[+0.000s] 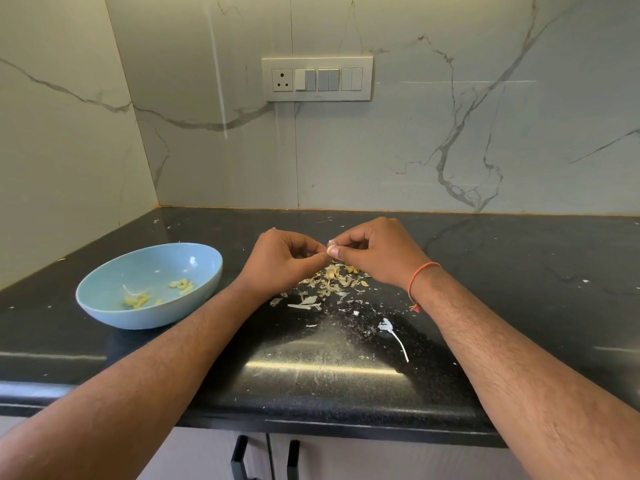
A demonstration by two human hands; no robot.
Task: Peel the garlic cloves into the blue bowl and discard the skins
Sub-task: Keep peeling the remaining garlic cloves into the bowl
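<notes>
Garlic clove [330, 250] pinched between left hand [282, 261] and right hand [375, 252].

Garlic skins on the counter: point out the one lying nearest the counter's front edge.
The long white skin strip, alone beside the right forearm, lies nearest the front edge of the counter. The other skins sit heaped farther back, below both hands.

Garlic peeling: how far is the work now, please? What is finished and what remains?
Done: several peeled cloves already lie in the blue bowl. In hand: the left hand and right hand both pinch one garlic clove between them, above the counter. Left: the skins are scattered on the counter, not yet discarded. I cannot see any unpeeled cloves waiting.
</notes>
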